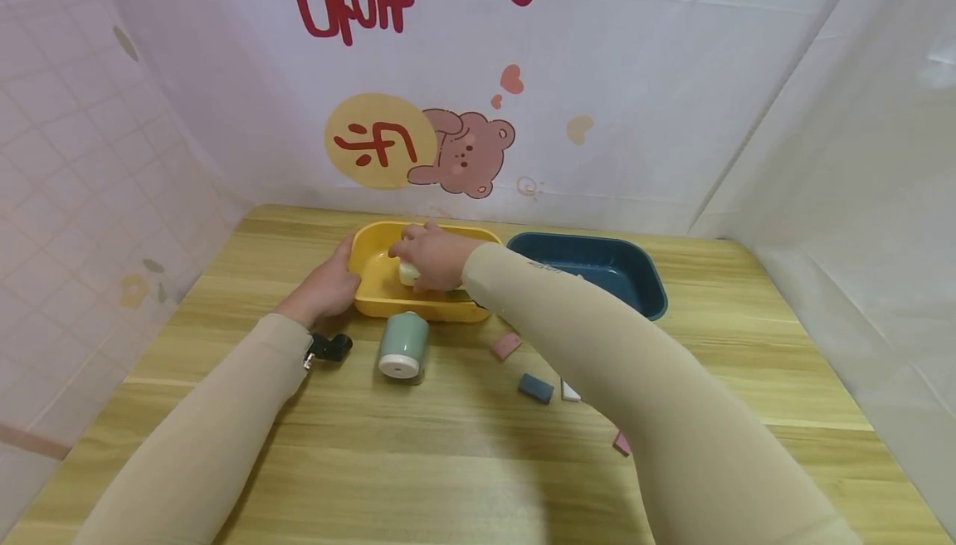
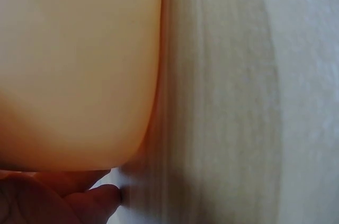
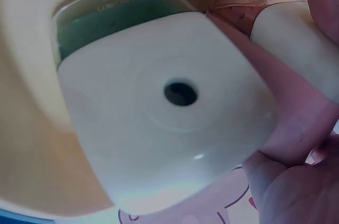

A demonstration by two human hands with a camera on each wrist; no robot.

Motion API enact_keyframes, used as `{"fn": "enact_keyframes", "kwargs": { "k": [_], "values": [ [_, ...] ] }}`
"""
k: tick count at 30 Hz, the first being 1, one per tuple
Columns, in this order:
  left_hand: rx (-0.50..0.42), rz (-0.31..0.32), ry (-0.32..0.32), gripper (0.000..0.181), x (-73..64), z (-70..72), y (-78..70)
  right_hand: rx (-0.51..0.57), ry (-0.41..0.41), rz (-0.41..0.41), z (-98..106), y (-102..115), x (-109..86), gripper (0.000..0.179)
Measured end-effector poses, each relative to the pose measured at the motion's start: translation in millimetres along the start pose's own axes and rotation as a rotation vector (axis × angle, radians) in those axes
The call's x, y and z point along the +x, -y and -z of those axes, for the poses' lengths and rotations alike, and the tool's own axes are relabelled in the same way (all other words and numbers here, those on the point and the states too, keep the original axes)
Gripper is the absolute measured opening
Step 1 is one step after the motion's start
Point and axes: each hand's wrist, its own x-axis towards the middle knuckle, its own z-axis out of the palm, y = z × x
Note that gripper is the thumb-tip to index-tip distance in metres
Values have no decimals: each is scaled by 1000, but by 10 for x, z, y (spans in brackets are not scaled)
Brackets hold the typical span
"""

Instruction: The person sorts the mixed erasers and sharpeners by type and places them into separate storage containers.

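My left hand (image 1: 332, 284) grips the left end of the yellow bin (image 1: 426, 310); in the left wrist view, fingers (image 2: 92, 203) show at the corner of its pale-looking wall (image 2: 79, 75). Inside the bin, my right hand (image 1: 436, 256) reaches down. In the right wrist view it holds a pink and white pencil sharpener (image 3: 291, 94) between thumb and fingers. Beside that lies a white and green pencil sharpener (image 3: 127, 107) with a round hole in its white face. Another green sharpener (image 1: 404, 346) with a white end lies on the table before the bin.
A dark blue bin (image 1: 657, 288) stands right of the yellow one, partly behind my right sleeve. Small blocks lie on the wooden table: pink (image 1: 506, 346), blue (image 1: 536, 387), white (image 1: 570, 391) and another pink piece (image 1: 622, 444). A printed white curtain (image 1: 635, 72) hangs behind.
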Motion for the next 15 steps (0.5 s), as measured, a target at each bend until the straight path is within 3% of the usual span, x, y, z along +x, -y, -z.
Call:
{"fn": "enact_keyframes", "kwargs": {
  "k": [15],
  "values": [
    [-17,-1,-13,82,-4,-17,3,24,23,-18,-45,-31,44,65]
  ]
}}
